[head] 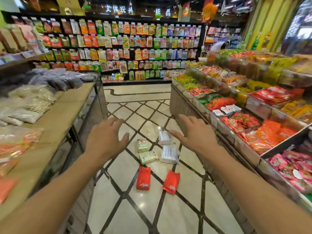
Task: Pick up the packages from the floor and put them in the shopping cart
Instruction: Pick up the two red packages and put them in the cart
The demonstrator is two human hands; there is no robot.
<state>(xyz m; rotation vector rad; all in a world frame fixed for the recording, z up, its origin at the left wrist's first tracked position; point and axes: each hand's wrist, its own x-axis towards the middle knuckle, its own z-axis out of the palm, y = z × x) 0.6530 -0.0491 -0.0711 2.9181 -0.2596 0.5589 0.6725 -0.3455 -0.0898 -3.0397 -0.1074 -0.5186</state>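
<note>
Above the floor (152,208), both hands (104,139) spread-fingered and empty; next, stoop for the six-o'clock red packs (143,178).

Both hands, left (105,138) and right (194,134), reached forward empty with fingers spread above six packages on the tiled floor (118,217): two red (143,178), two pale green (142,145), two white (169,154).

I see a back wall rack (118,48) packed with hanging snack packets. On my left, a display surface (64,112) carries bagged dry goods (33,98); on my right, tiered bins (253,115) hold red and orange packets. The tiled floor (135,208) shows dark diagonal lines.
</note>
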